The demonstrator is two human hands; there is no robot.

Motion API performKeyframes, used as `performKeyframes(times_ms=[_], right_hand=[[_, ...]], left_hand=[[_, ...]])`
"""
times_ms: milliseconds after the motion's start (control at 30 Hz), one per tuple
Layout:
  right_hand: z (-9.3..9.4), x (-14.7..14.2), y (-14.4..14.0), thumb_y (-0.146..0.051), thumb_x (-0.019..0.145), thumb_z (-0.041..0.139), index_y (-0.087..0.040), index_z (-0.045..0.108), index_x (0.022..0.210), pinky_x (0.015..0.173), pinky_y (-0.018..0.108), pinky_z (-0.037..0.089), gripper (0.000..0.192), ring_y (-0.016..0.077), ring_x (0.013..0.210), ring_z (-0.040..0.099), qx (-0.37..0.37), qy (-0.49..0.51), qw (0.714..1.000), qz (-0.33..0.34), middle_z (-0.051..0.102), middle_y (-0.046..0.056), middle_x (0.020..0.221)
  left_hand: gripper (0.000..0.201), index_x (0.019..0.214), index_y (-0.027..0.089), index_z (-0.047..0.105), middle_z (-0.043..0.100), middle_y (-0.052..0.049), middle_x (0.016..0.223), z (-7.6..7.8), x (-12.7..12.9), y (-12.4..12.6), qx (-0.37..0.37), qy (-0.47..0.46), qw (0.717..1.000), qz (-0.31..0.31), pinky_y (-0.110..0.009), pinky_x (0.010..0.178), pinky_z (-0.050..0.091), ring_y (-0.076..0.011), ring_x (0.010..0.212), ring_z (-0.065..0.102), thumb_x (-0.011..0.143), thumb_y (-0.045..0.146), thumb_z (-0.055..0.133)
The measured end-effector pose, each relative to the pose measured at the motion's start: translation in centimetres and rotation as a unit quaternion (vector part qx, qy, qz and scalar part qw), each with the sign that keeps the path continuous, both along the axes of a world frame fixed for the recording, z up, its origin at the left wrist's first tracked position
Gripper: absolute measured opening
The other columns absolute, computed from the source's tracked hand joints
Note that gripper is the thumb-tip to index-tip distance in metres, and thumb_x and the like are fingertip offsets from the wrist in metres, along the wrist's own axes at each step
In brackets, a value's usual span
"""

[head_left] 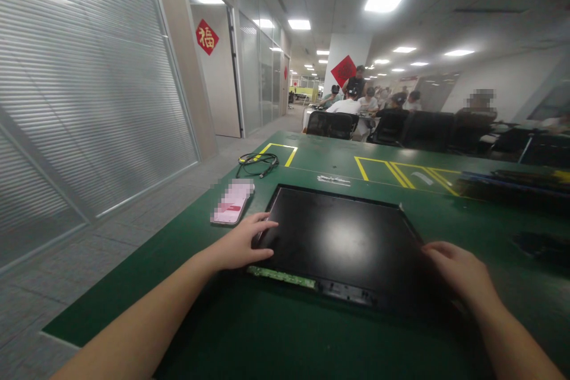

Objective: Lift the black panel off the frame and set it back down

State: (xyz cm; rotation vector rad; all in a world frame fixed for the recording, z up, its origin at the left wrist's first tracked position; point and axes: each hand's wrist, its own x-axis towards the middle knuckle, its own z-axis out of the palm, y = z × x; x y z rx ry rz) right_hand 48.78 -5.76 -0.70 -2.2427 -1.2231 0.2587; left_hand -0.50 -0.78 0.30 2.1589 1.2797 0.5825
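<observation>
A black flat display panel (pixel 342 237) lies face up on the green table (pixel 267 338), with a green circuit strip (pixel 281 276) along its near edge. My left hand (pixel 243 243) rests on the panel's near left corner, fingers spread over the edge. My right hand (pixel 458 270) lies on the panel's near right corner, fingers curled over the edge. Neither hand has lifted the panel off the table.
A phone (pixel 232 202) lies left of the panel near the table's left edge. A coiled black cable (pixel 258 163) sits farther back. Yellow tape outlines (pixel 401 172) mark the tabletop. Dark items (pixel 512 181) line the right side. Black chairs (pixel 333 124) and seated people are beyond.
</observation>
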Motion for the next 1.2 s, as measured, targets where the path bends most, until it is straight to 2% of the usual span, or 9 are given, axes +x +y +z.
performKeyframes(times_ms=[100, 267, 467, 633, 833, 967, 1067, 1200], right_hand=[[-0.2, 0.3, 0.1, -0.045, 0.071, 0.054, -0.027, 0.078, 0.073, 0.074, 0.041, 0.051, 0.030, 0.0321, 0.085, 0.071, -0.004, -0.008, 1.000, 0.002, 0.079, 0.009, 0.085], [-0.4, 0.4, 0.1, -0.045, 0.073, 0.054, -0.027, 0.078, 0.075, 0.075, 0.040, 0.051, 0.030, 0.0317, 0.086, 0.071, -0.005, -0.013, 1.000, 0.008, 0.080, 0.008, 0.085], [-0.1, 0.1, 0.0, -0.043, 0.073, 0.055, -0.027, 0.079, 0.076, 0.077, 0.039, 0.052, 0.028, 0.0309, 0.088, 0.071, -0.005, 0.000, 1.000, -0.001, 0.080, 0.008, 0.087], [0.2, -0.4, -0.2, -0.042, 0.075, 0.055, -0.025, 0.079, 0.079, 0.080, 0.039, 0.051, 0.029, 0.0304, 0.092, 0.071, -0.011, 0.022, 1.000, -0.009, 0.079, 0.008, 0.089], [0.5, -0.8, -0.2, -0.041, 0.073, 0.057, -0.026, 0.079, 0.077, 0.078, 0.037, 0.051, 0.027, 0.0290, 0.087, 0.071, -0.008, 0.016, 1.000, -0.012, 0.079, 0.008, 0.087], [0.4, -0.8, -0.2, -0.041, 0.073, 0.056, -0.025, 0.079, 0.077, 0.077, 0.037, 0.051, 0.027, 0.0287, 0.087, 0.070, -0.002, 0.015, 1.000, -0.008, 0.079, 0.008, 0.087], [0.3, -0.7, -0.1, -0.041, 0.072, 0.057, -0.026, 0.078, 0.076, 0.077, 0.038, 0.051, 0.027, 0.0289, 0.086, 0.070, 0.004, 0.017, 1.000, -0.006, 0.079, 0.008, 0.086], [0.3, -0.6, -0.2, -0.042, 0.072, 0.057, -0.027, 0.078, 0.075, 0.079, 0.039, 0.051, 0.026, 0.0295, 0.087, 0.070, 0.007, 0.025, 1.000, -0.004, 0.079, 0.007, 0.085]], left_hand=[[0.062, 0.138, 0.027, 0.069, 0.044, -0.016, 0.166, 0.4, -0.4, 0.2, 0.016, 0.066, 0.997, -0.044, -0.056, 0.123, 0.033, -0.0395, 0.152, 0.040, 0.078, 0.035, 0.083], [0.056, 0.132, 0.030, 0.074, 0.047, -0.011, 0.165, 1.2, -0.7, 0.4, -0.008, 0.076, 0.992, -0.103, -0.052, 0.121, 0.036, -0.0360, 0.151, 0.043, 0.077, 0.028, 0.086], [0.056, 0.131, 0.032, 0.074, 0.054, -0.009, 0.161, 1.0, -0.9, 0.5, -0.006, 0.051, 0.991, -0.125, -0.049, 0.119, 0.039, -0.0345, 0.145, 0.052, 0.076, 0.027, 0.087], [0.048, 0.130, 0.032, 0.076, 0.058, -0.009, 0.157, 0.7, -0.8, 0.4, 0.019, 0.038, 0.987, -0.154, -0.046, 0.117, 0.042, -0.0329, 0.141, 0.056, 0.083, 0.025, 0.080], [0.033, 0.118, 0.028, 0.081, 0.059, -0.010, 0.155, 0.7, -0.8, 0.4, 0.033, 0.056, 0.981, -0.183, -0.043, 0.114, 0.046, -0.0309, 0.139, 0.059, 0.087, 0.023, 0.074], [0.041, 0.126, 0.028, 0.077, 0.054, -0.011, 0.159, 0.7, -0.7, 0.5, 0.038, 0.078, 0.985, -0.152, -0.045, 0.117, 0.044, -0.0315, 0.142, 0.055, 0.085, 0.028, 0.076], [0.052, 0.138, 0.025, 0.069, 0.047, -0.014, 0.165, 0.1, -0.5, 0.7, 0.051, 0.089, 0.992, -0.075, -0.050, 0.120, 0.040, -0.0350, 0.147, 0.049, 0.088, 0.039, 0.072], [0.066, 0.157, 0.020, 0.050, 0.040, -0.020, 0.168, -1.1, -0.2, 1.0, 0.039, 0.108, 0.993, 0.016, -0.056, 0.123, 0.034, -0.0382, 0.153, 0.041, 0.096, 0.045, 0.057]])
